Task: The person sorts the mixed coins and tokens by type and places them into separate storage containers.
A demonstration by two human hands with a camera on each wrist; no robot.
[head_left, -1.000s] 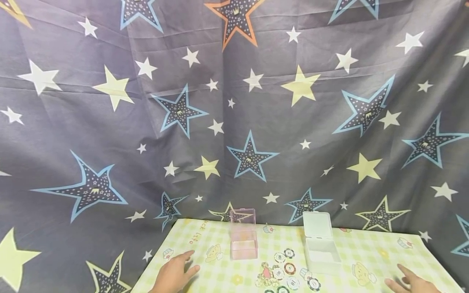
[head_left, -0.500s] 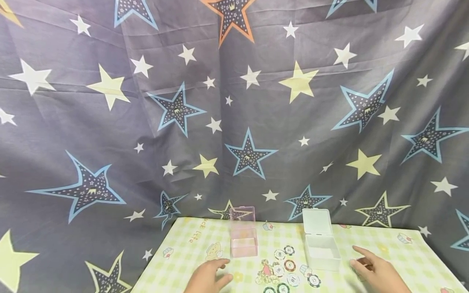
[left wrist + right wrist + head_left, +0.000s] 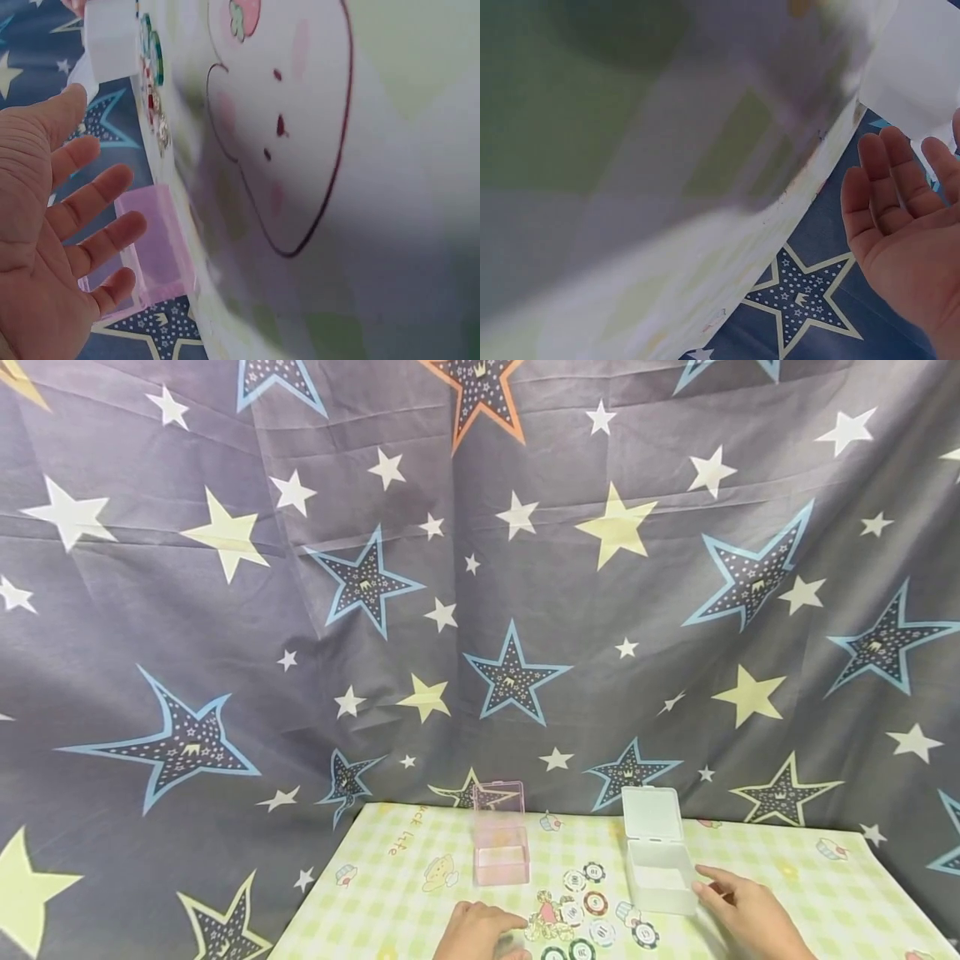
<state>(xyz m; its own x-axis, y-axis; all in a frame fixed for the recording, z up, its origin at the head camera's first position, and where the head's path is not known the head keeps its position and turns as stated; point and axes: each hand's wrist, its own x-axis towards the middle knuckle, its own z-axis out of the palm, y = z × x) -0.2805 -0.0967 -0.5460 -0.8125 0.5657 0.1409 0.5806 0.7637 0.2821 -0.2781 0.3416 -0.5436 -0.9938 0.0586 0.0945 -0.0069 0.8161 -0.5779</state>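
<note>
My left hand point(image 3: 480, 931) hovers just left of a gold carriage-shaped ornament with a pink middle point(image 3: 549, 917). Its relaxed fingers hold nothing, as the left wrist view confirms. At the right side of a white lidded box point(image 3: 662, 881) is my right hand point(image 3: 750, 914), its fingertips right by the wall; whether they touch cannot be made out. The lid of this box stands up. Several poker chips lie between the hands, among them a red one point(image 3: 596, 903), a black one point(image 3: 645, 935) and a green one point(image 3: 582, 950).
A transparent pink box point(image 3: 502, 864) with its lid raised stands behind the ornament. Green-checked cloth point(image 3: 405, 893) with cartoon prints covers the table. A dark star-patterned curtain point(image 3: 420, 652) hangs behind the table's far edge.
Both hands have moved inward over the table. The left has come up to the ornament, the right to the white box. Boxes and chips keep their places.
</note>
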